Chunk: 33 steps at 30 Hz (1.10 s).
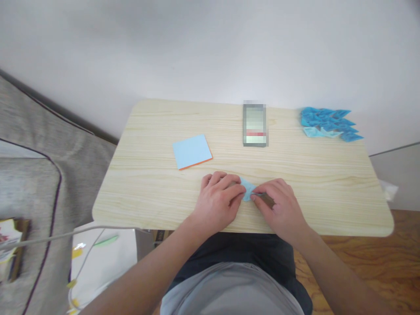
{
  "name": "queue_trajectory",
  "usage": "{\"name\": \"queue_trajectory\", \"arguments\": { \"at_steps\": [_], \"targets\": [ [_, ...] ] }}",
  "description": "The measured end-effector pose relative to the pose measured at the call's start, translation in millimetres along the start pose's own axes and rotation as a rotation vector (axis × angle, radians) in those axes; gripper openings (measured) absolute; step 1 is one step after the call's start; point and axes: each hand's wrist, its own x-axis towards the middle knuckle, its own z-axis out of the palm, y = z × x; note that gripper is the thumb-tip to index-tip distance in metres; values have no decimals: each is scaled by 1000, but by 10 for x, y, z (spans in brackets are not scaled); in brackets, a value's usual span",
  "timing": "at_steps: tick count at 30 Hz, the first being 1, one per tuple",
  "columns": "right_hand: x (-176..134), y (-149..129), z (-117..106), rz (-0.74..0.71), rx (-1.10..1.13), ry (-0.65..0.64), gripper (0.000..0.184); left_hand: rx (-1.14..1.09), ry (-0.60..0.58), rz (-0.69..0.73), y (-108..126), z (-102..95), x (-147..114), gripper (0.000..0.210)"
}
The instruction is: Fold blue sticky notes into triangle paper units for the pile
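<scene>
Table [131, 188]: phone [254, 126] beyond held paper [247, 188], paper stack [192, 151] left, folded pieces [323, 118] right.

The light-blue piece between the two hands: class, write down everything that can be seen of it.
The light-blue piece looks like folded paper, small and matte, with a slanting upper edge; fingers cover its ends, so its full outline and folds cannot be told. It is near the front edge of the pale wood-grain table. The fingers of the left hand touch its left side, while the right hand pinches its right side between thumb and forefinger.
</scene>
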Motion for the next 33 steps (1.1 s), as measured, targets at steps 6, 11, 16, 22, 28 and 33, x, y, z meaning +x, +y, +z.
{"name": "queue_trajectory", "arguments": {
  "at_steps": [6, 11, 16, 22, 28, 33],
  "targets": [
    [-13, -5, 128, 47, -54, 111, 7, -9, 17, 2, -2, 6, -15, 15],
    [-11, -14, 184, 83, -91, 140, 9, -2, 36, 13, 22, 21, -16, 17],
    [-7, -26, 202, 115, -98, 147, 10, 9, 31, 24, 52, 24, -16, 15],
    [-15, -60, 196, 141, -86, 167, 11, 33, 16, 11, 60, 24, -24, 15],
    [-6, -69, 189, 149, -89, 162, 9, 33, 2, 6, 61, 27, -21, 17],
    [-2, -86, 194, 154, -111, 157, 12, 34, -3, -11, 73, 21, -10, 19]
  ]
}}
